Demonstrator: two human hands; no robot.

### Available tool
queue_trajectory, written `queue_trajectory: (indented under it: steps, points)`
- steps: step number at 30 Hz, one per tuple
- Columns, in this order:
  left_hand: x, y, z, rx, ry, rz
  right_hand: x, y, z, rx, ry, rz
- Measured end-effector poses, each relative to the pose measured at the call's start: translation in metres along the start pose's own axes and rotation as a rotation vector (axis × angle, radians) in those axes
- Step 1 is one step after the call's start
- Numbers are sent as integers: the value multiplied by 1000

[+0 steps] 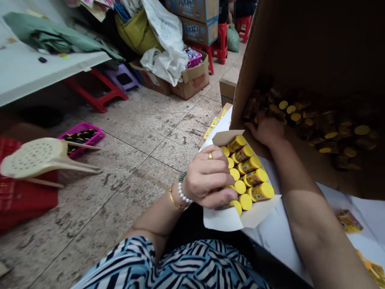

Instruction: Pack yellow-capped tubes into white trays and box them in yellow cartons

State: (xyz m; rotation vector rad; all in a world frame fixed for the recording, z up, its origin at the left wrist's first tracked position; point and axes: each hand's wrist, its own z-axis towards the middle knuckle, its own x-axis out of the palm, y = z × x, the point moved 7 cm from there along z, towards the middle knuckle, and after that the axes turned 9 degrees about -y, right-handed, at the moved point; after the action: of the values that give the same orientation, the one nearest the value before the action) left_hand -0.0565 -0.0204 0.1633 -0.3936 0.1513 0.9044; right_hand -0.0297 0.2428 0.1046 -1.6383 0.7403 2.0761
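While the left hand (209, 176) sits clenched over yellow-capped bottles (251, 172) packed in an open white carton (222, 218), its grip hiding what it holds, the right hand (266, 132) rests open among loose bottles (331, 136) inside a tilted cardboard box (249, 80) that blocks the view; label writing is unreadable.
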Motion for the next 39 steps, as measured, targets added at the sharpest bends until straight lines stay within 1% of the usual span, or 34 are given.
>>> queue_trajectory:
  steps: [2,4,5,7,9,10,11,13,15,16,18,22,24,26,28,30,32,34,37,39]
  points:
    - [-5,1,-6,0,-51,17,0,8,-1,-6,75,-21]
    - [-13,5,-16,-17,-117,43,-15,14,-5,-42,127,-23]
    - [-17,7,-20,-25,-150,49,-28,16,-8,-63,131,-18]
    - [-24,10,-27,-28,-214,55,-63,24,-19,-96,63,20]
    - [-28,12,-31,-17,-261,55,-96,44,-36,-164,-31,118]
    - [-29,13,-31,-10,-271,52,-105,60,-47,-234,-36,166]
    - [-29,14,-32,-6,-279,49,-108,78,-58,-317,-20,193]
    - [-28,16,-32,-6,-288,49,-100,113,-76,-468,34,145]
    - [-26,17,-31,-12,-287,50,-87,133,-82,-522,32,53]
    - [-26,17,-31,-15,-285,47,-83,137,-81,-517,15,33]
    - [-25,17,-29,-8,-287,30,-84,135,-76,-494,-23,93]
    - [-26,16,-26,9,-294,-16,-114,116,-72,-456,-91,348]
    - [-26,18,-25,-11,-291,-22,-123,114,-78,-472,-65,408]
    - [-26,20,-26,-36,-293,-17,-121,123,-86,-529,2,423]
    - [-26,21,-28,-45,-301,-16,-113,134,-94,-588,61,427]
    - [-27,21,-29,-37,-318,-24,-109,139,-96,-627,73,433]
    - [-27,21,-29,-35,-327,-30,-112,137,-94,-642,15,454]
    - [-27,20,-27,-39,-324,-29,-121,131,-89,-622,-61,489]
    - [-27,19,-24,-27,-322,-29,-134,121,-86,-530,-178,520]
    - [-27,19,-24,-17,-330,-32,-132,119,-91,-488,-216,491]
